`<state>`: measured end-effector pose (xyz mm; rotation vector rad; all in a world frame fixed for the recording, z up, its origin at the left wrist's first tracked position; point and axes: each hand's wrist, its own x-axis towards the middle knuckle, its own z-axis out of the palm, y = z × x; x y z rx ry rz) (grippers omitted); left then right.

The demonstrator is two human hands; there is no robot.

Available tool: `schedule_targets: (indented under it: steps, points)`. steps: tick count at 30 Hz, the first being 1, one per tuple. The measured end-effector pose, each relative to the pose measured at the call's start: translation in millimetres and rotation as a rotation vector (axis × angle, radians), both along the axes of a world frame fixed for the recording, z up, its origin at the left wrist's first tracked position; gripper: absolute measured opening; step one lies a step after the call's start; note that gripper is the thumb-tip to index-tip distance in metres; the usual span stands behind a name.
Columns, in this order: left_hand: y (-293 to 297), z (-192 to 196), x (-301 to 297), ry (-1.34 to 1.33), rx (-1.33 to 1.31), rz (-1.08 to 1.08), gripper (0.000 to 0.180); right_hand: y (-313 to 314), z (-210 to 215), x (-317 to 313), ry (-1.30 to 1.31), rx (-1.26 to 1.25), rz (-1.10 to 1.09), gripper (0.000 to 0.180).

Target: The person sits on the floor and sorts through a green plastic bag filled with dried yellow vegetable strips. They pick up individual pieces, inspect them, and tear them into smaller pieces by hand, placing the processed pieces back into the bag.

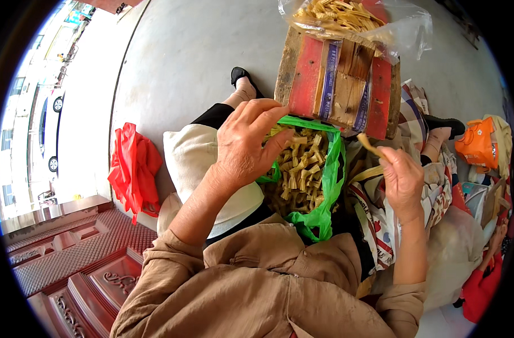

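The right hand (404, 183) clamps a strip (371, 146) between thumb and forefinger, its free end pointing to ten o'clock; the left hand (243, 141), between nine and ten o'clock from it, has its thumb apart from curved fingers, with nothing visible in the gap. At four o'clock from the left hand lies the green bag (334, 169) of knots (303, 169), and at two the block (347, 104) bearing loose strips (341, 16). Good handling probably calls for a light pinch, leaving enough length free for the left fingers.
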<state>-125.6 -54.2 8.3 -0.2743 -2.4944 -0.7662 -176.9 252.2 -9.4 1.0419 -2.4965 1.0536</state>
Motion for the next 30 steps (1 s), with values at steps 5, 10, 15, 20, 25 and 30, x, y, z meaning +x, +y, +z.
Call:
schedule_targets:
  steps: [5, 10, 15, 20, 25, 30]
  points:
    - [28.8, 2.7, 53.8, -0.681, 0.829, -0.19, 0.037, -37.8, 24.0, 41.1, 0.374, 0.238, 0.289, 0.029]
    - [41.7, 2.1, 106.6, -1.405, 1.365, -0.495, 0.036, -35.2, 20.9, 71.6, 0.42, 0.191, 0.4, 0.031]
    - [37.2, 41.7, 129.2, -1.181, 1.622, -0.632, 0.028, -7.0, 23.0, 63.4, 0.191, -0.054, 0.245, 0.026]
    - [30.2, 59.5, 118.8, -0.755, 1.561, -0.995, 0.022, -35.9, 18.6, 93.9, -0.337, -0.221, 0.335, 0.021]
    - [37.5, 53.3, 120.3, -0.414, 0.417, -0.598, 0.026, -42.5, 35.8, 113.1, -1.062, -0.107, 0.617, 0.028]
    - [56.4, 42.3, 130.7, -0.144, -0.194, -0.539, 0.02, -21.9, 34.8, 105.4, -1.488, -0.216, 0.661, 0.03]
